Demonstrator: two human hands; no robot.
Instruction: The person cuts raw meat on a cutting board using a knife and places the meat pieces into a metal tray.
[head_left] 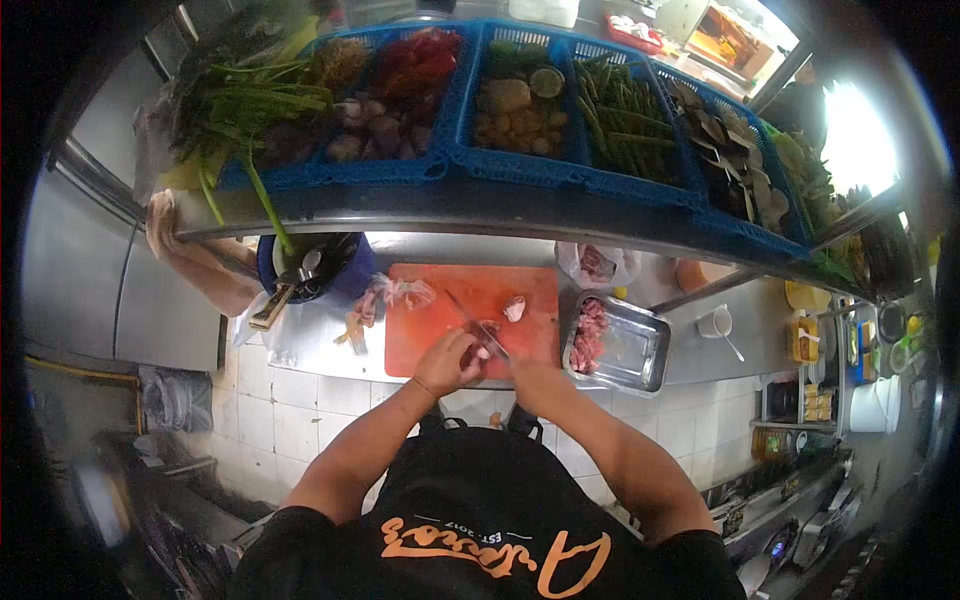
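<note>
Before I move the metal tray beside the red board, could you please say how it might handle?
The metal tray is probably stiff, given its formed walls. It may feel heavier toward the red board, where the meat pieces are bunched, and they could slide across its shiny floor if tilted.

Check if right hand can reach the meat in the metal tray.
Likely yes: the meat lies in the uncovered metal tray just right of the cutting board, nothing seen blocking. The right hand holds a knife, which might need setting down.
</note>
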